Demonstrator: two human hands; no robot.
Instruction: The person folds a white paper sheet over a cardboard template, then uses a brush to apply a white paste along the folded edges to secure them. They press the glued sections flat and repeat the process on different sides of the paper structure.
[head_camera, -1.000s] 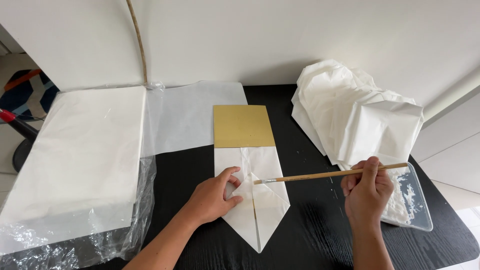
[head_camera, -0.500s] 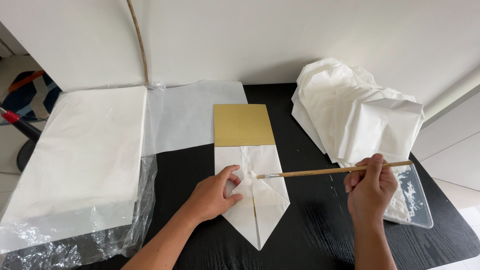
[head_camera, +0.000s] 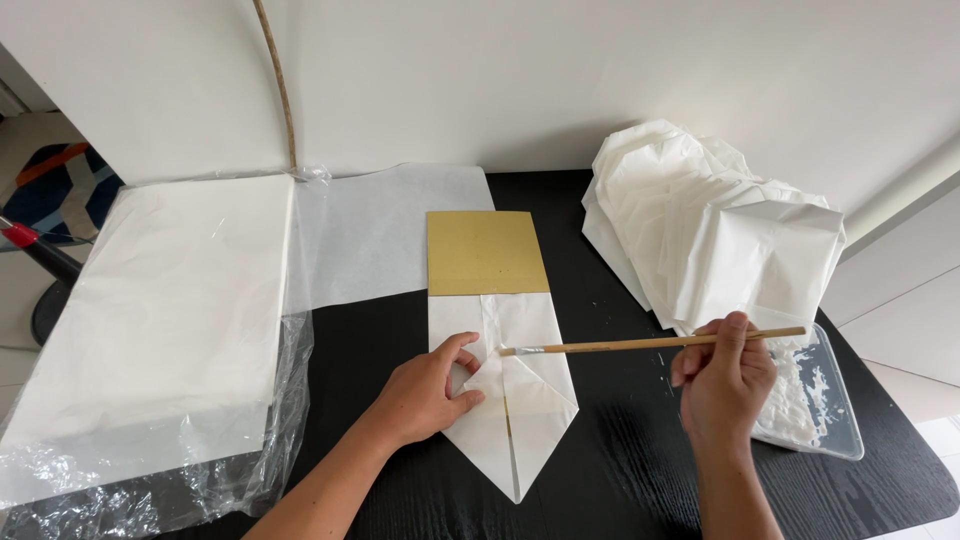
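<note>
Brush tip at the paper fold, beside left hand.
Right hand (head_camera: 725, 385) clamped on the long wooden-handled brush (head_camera: 650, 344), axis level, bristles leftward; left hand (head_camera: 428, 395), fingers spread, presses the white folded pointed paper (head_camera: 520, 400).

A folded paper sheet (head_camera: 515, 400) is laid at the near centre of the table (head_camera: 620, 470), with a square card (head_camera: 485, 252) touching its far edge. A wrapped paper stack (head_camera: 150, 320) is placed at the left, and a flat sheet (head_camera: 390, 230) between it and the card. At the right, a pile of folded papers (head_camera: 710, 225) is set behind a tray (head_camera: 815, 400).
</note>
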